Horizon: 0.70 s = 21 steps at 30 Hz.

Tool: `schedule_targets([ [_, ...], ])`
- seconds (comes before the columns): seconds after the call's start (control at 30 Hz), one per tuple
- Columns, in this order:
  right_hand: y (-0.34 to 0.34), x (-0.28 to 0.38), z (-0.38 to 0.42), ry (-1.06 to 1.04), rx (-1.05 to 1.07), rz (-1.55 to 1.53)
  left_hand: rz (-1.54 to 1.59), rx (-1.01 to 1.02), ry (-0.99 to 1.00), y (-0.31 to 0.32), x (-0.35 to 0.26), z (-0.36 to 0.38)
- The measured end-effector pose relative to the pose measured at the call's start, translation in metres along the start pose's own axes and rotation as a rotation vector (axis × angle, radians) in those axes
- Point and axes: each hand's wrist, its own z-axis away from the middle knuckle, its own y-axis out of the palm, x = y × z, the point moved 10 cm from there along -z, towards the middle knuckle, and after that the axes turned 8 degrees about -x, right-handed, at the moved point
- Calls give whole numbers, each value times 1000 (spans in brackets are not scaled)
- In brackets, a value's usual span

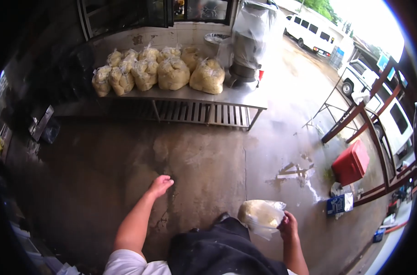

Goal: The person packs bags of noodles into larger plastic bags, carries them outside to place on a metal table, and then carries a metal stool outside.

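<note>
At the lower right my right hand (288,225) grips the gathered end of a clear plastic bag (262,214) with pale yellowish contents, which hangs on its side beside my dark apron (222,250). What exactly fills the bag I cannot make out. My left hand (161,186) is held out in front over the floor, its fingers loosely curled with nothing in them. Ahead, several filled plastic bags (173,73) of similar pale stuff stand in rows on a steel table (238,97).
A plastic-covered machine (252,41) stands at the table's right end. To the right are a red cooler box (350,162), a blue carton (340,204) and a brown wooden frame (378,123). White vehicles (310,33) are parked outside. The concrete floor (204,169) looks wet.
</note>
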Motion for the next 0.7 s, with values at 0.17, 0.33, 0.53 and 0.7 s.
schedule_targets([
  [0.17,144,108,-97,-15,246,46,178,-94,273,-1,-181,-140],
  [0.33,283,202,-171,50,342,113,121,-225,-534,30,-45,-159],
  [0.53,423,344,-257,-117,407,237,-261,253,-996,106,255,-100],
  [0.7,565,439,-315,-279,397,467,-456,132,-741,88,116,-285],
])
